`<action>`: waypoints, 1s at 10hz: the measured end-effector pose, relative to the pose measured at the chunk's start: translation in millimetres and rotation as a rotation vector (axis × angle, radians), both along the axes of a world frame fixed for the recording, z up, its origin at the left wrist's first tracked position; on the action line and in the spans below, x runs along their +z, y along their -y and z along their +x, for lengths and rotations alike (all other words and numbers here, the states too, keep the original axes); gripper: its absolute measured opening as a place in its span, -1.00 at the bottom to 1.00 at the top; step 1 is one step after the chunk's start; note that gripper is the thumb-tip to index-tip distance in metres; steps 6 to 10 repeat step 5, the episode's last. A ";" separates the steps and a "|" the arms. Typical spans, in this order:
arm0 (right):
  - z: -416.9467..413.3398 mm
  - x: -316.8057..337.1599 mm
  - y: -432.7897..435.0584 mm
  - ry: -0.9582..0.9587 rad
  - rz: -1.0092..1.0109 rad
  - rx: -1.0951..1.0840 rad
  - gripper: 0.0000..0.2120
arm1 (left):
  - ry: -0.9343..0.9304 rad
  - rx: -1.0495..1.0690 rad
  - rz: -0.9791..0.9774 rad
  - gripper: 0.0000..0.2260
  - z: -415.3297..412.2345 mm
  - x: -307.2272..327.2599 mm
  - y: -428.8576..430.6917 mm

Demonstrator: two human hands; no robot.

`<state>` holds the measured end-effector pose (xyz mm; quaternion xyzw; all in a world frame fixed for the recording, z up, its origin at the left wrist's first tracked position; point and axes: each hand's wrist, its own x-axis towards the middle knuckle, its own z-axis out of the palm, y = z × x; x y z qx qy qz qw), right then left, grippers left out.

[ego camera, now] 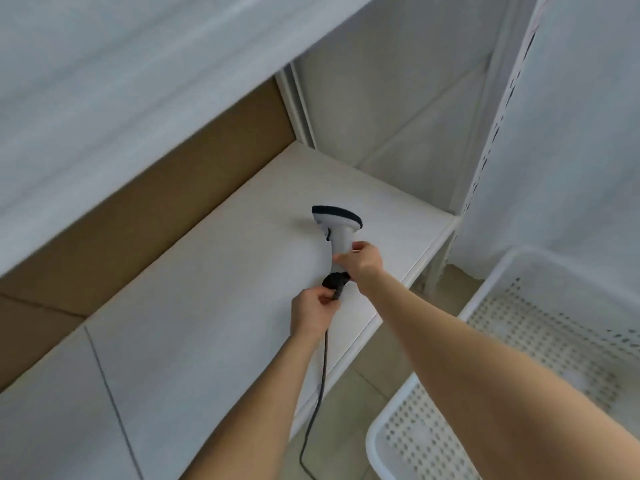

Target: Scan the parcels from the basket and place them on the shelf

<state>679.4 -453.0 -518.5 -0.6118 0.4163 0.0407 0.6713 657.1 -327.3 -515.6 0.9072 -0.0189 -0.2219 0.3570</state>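
While the scanner (341,233) is over the white shelf (207,289) with its dark head pointing away from me, my right hand (360,263) holds its white handle, the grip closed around it. My left hand (311,311) is just below, its grip narrow, pinching the black cable (323,368) where it meets the black end of the handle. The cable hangs down from there, past the shelf edge, toward the floor. The white basket (491,289) with small holes is at my right, lower than the shelf. The picture is blurred there, so I cannot tell what lies inside. A brown cardboard panel (156,216) stands along the back of the shelf, at the left.
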 end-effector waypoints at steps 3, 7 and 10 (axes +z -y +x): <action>-7.6 4.7 5.5 -0.030 -0.149 0.078 -0.54 | -0.054 -0.023 0.045 -0.77 3.9 1.2 10.6; -38.1 44.1 5.9 0.007 -0.122 0.146 -0.40 | -0.069 -0.047 0.140 -0.68 -6.1 41.2 -0.2; -38.1 44.1 5.9 0.007 -0.122 0.146 -0.40 | -0.069 -0.047 0.140 -0.68 -6.1 41.2 -0.2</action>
